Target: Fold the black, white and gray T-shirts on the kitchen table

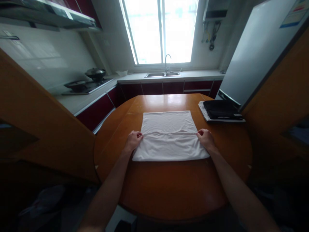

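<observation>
A white T-shirt (169,146) lies flat on the wooden table, folded into a near-rectangle. Its near part is folded over, and the edge of that layer, with a curved neckline, runs across the middle. My left hand (134,140) pinches the left end of this edge between thumb and fingers. At the right end of the same edge, my right hand (205,138) holds the fabric in a similar pinch. Both forearms reach in from the bottom of the view.
Folded dark and white clothes (222,110) are stacked at the table's (173,187) right rear. Beyond stand a counter with a sink (155,74), a stove with pans (95,73) at left, and a fridge (253,51) at right. Wooden panels flank the table.
</observation>
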Demonstrator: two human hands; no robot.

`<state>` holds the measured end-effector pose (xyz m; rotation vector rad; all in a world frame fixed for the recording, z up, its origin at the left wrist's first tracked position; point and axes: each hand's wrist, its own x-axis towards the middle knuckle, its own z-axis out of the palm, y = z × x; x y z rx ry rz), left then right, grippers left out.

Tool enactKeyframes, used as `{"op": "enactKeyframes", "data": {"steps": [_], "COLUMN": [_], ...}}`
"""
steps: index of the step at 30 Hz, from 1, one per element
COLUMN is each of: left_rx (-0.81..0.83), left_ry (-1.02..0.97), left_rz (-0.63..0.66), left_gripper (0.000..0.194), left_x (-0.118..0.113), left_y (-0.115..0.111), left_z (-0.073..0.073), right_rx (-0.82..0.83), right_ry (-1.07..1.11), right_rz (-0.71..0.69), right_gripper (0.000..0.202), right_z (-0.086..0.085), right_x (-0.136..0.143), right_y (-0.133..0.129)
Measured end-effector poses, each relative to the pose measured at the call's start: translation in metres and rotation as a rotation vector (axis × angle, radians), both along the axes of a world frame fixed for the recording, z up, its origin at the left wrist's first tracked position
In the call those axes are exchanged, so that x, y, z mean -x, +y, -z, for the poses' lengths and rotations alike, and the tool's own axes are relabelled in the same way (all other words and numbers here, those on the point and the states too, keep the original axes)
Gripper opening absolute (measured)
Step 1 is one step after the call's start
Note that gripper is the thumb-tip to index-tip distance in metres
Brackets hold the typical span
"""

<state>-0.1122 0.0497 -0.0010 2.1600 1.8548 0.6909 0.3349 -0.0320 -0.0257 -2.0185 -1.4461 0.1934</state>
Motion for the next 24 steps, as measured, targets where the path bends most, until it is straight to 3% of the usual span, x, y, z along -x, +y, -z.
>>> {"op": "enactKeyframes", "data": {"steps": [4,11,18,24], "left_rx": [-0.015,0.047,0.004,-0.098], "left_ry": [-0.033,-0.195,-0.26,-0.366], "left_rz": [0.009,0.031,0.039,-0.019], "left_gripper": [0.009,0.018,0.021,0.026], "left_x": [-0.003,-0.008,-0.006,-0.007], "left_y": [-0.002,-0.004,-0.003,-0.002], "left_z": [-0.002,-0.008,-0.008,-0.01], "right_rx": [-0.046,-0.142,-0.223,-0.387], "right_ry": [-0.001,-0.02,0.173,0.326], "right_rz": [-0.019,-0.075,-0.094,-0.109], "right_gripper": [0.012,0.013,0.014,0.021], "right_z": [0.002,0.005,-0.003,-0.012], "right_x": [-0.001,-0.002,0.006,0.011], "right_y": [0.0,0.0,-0.001,-0.002]}}
